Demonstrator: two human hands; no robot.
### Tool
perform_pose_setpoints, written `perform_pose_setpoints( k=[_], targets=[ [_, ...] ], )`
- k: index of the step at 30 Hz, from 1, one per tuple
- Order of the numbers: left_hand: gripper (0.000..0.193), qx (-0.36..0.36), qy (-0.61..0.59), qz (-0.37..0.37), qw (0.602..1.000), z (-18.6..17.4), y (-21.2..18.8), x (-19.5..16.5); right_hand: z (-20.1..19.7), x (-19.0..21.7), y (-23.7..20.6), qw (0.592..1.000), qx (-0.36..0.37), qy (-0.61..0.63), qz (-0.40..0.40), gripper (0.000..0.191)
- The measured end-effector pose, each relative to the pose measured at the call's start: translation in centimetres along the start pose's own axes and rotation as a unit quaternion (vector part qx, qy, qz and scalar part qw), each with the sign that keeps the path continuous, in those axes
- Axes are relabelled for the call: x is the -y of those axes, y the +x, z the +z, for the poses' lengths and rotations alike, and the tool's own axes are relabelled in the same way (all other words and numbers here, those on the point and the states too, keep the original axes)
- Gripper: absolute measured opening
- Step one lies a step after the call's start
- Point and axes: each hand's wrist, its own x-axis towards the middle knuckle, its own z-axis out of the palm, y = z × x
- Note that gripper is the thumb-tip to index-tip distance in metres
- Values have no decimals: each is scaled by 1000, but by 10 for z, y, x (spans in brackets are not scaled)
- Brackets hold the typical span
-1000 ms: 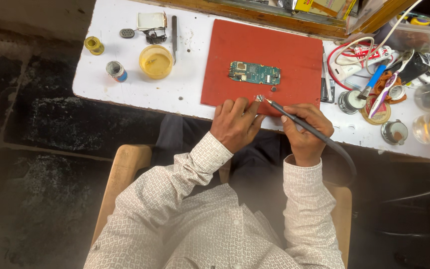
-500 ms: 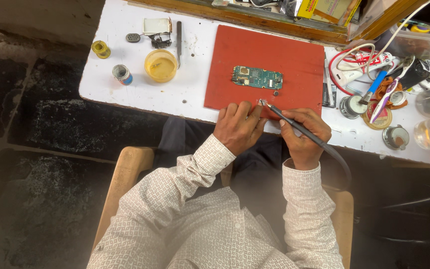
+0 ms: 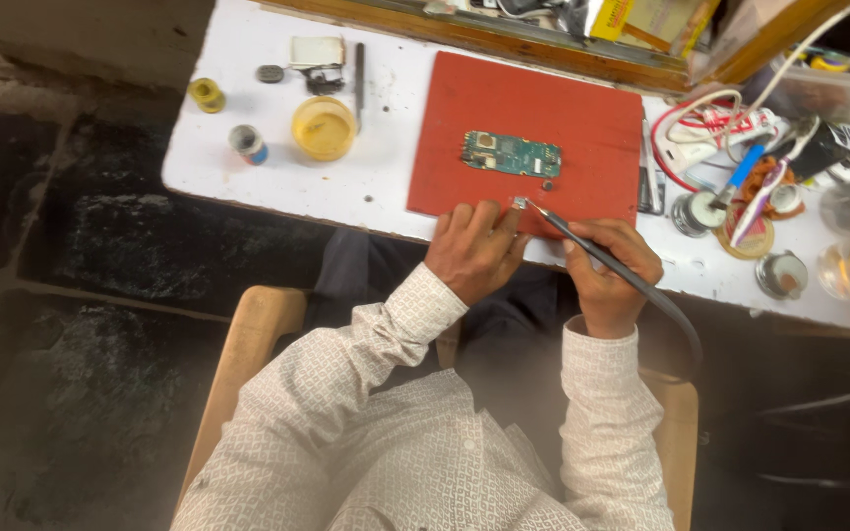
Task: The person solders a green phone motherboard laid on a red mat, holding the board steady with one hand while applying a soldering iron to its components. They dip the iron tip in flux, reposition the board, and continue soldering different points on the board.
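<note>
Right hand [image 3: 610, 270] is wrapped tight round a dark soldering iron [image 3: 582, 241], pen-style, w/ the tip pointing up-left toward the left hand's fingertips. Left hand [image 3: 474, 251] sits just left of that tip, fingers curled & pinching a small grey part [image 3: 520, 203] at the near edge of the red mat [image 3: 582, 128]; part is tiny, can't tell what kind. Iron tip & part look to be touching or nearly so, can't tell which.

Just beyond the grip, further up the mat, lies a green circuit board [image 3: 511, 154], flat, apart from both hands. A small dark bit [image 3: 547, 184] lies by its right near corner.

Iron's dark cable [image 3: 676, 324] runs back down-right from the right hand, off the edge of the white table [image 3: 248, 167].

Well left of the hands: yellow tub [image 3: 324, 128], small solder spool [image 3: 247, 144], yellow tape roll [image 3: 207, 94]. Right of the grip: tangle of red & white wires [image 3: 710, 123], blue-handled tool [image 3: 743, 169], round tin [image 3: 781, 274], all clear of the hands
</note>
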Motion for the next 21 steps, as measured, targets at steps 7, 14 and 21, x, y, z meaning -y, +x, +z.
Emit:
perform_pose_setpoints(
  k=[7,14,21],
  targets=[
    [11,79,-68,-8,995,31,5,-1,-35,-75,-1,998,40,36,-39,11],
    [35,-11,4,-56,998,45,-4,-8,-53,-132,19,981,149,63,111,12],
    [25,-23,-11,-58,998,48,-5,-7,-57,-134,16,985,133,53,97,12]
  ],
)
